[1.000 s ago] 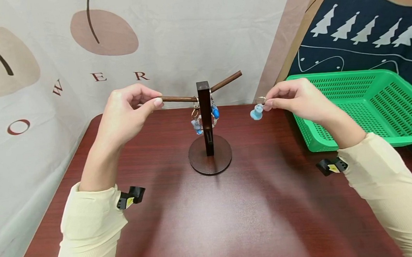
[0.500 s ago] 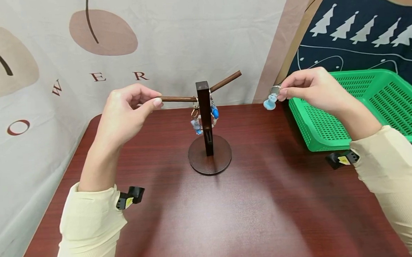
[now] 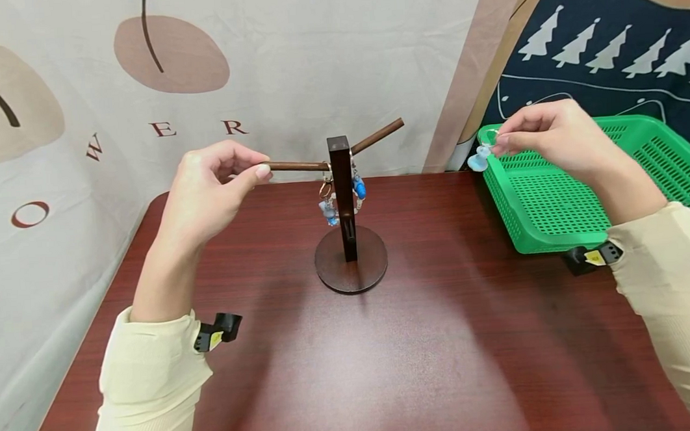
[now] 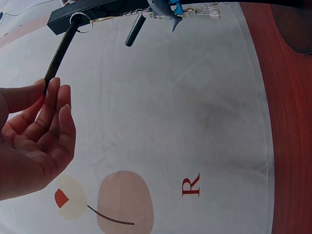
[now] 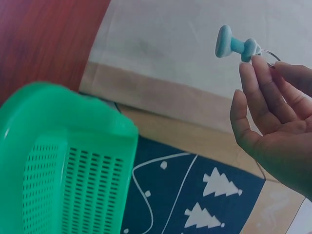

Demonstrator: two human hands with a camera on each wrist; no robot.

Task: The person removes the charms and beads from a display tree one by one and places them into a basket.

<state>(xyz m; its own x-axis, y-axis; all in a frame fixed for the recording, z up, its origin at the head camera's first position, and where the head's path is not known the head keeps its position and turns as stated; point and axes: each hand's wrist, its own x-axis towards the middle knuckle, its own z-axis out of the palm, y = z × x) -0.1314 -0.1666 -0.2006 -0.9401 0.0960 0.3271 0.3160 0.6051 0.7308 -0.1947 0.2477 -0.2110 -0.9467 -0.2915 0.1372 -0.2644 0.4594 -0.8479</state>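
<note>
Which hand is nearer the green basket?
Right. The right hand is close by the green basket, without touching it; the left hand is farther off, past the dark stand, pinching its peg.

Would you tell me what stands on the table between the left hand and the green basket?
The dark stand, hung with blue charms, stands between the left hand and the green basket, as the head view shows.
</note>
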